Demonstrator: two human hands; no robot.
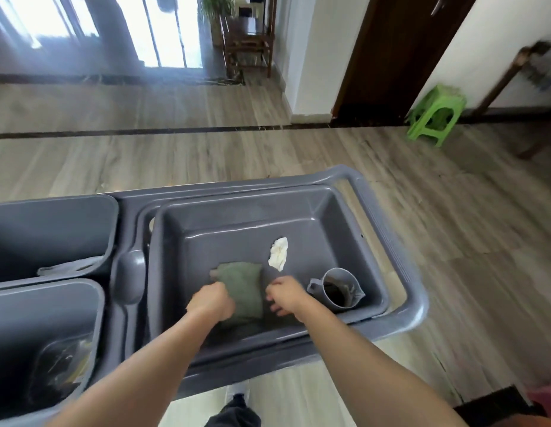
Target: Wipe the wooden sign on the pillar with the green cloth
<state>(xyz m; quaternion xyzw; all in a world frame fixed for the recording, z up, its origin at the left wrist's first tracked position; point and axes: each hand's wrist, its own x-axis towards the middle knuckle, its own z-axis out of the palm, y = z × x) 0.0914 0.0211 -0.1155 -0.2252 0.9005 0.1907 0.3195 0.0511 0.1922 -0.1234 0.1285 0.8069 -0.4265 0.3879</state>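
Note:
The green cloth [242, 285] lies folded on the floor of a grey plastic tub [237, 223] on a cleaning cart. My left hand [213, 302] is closed on the cloth's left edge. My right hand [283, 295] is at the cloth's right edge, fingers curled and touching it; whether it grips the cloth is unclear because of blur. The wooden sign and the pillar are not in view.
A crumpled white rag [279, 253] and a grey jug [337, 291] lie in the same tub. Two grey bins [52, 223] stand at the cart's left. A green stool [436, 114], a dark door [397, 53] and wooden chairs [248, 41] stand across the wood floor.

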